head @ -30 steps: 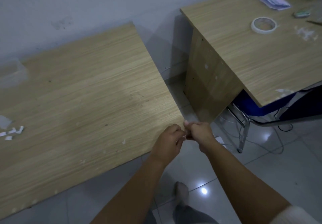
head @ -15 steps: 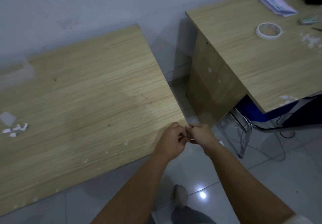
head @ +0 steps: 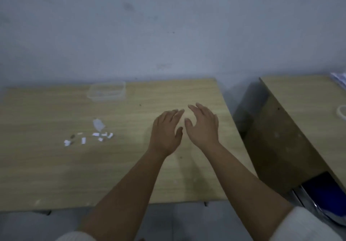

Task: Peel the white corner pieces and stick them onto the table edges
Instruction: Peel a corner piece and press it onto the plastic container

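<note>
A: What does the person wear?

B: Both forearms are bare. A pale, off-white sleeve (head: 307, 225) covers the right arm near the elbow, pushed up. A sleeve of the same pale cloth, the left sleeve (head: 74, 237), shows at the bottom edge.

A: Anything on the left hand (head: 165, 133) or the right hand (head: 203, 126)?

B: I see no ring, no watch and no glove. The picture is dim and a little blurred, so small details I cannot tell.

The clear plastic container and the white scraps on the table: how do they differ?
The clear plastic container is one whole see-through box near the wall; the white scraps are many small opaque bits, scattered nearer the person. Both lie on the wooden table, left of the open hands.
</note>
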